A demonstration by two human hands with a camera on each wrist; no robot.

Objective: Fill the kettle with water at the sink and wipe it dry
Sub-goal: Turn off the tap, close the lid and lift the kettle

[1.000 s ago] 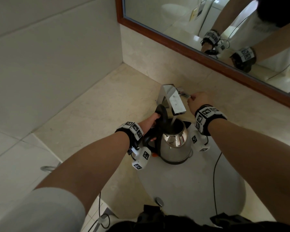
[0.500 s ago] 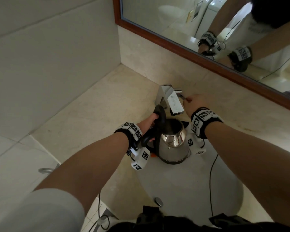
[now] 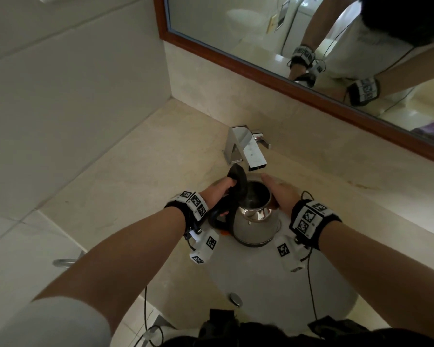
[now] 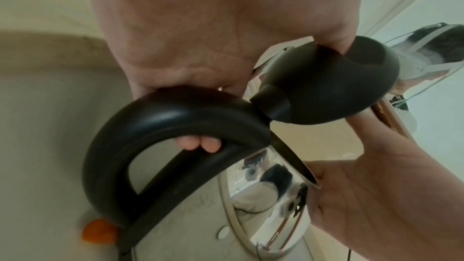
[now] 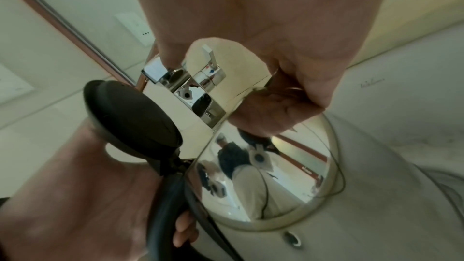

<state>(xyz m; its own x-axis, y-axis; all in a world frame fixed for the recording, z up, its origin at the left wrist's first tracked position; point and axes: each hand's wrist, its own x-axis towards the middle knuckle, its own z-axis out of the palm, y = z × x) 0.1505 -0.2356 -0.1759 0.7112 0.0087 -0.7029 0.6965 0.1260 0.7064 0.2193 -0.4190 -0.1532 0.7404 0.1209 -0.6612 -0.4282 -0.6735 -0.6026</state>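
A steel kettle (image 3: 257,222) with a black handle (image 4: 175,118) sits in the white sink basin (image 3: 286,284), just in front of the chrome faucet (image 3: 246,149). Its black lid (image 3: 238,181) stands open. My left hand (image 3: 219,190) grips the handle, with the thumb against the raised lid (image 4: 326,86). My right hand (image 3: 277,191) clasps the kettle's upper right side near the rim, palm on the shiny steel (image 5: 263,176). No water runs from the faucet. The kettle's inside looks dark, and I cannot tell the water level.
The faucet lever (image 3: 262,141) sticks out to the right. The drain plug (image 3: 236,299) lies near the basin's front. A beige counter (image 3: 135,176) runs left to a tiled wall. A wood-framed mirror (image 3: 298,78) hangs behind. Cables trail from both wristbands.
The water stream seen a second ago has stopped. My right hand left the faucet lever and came down onto the kettle's side. The left hand kept its grip on the handle.
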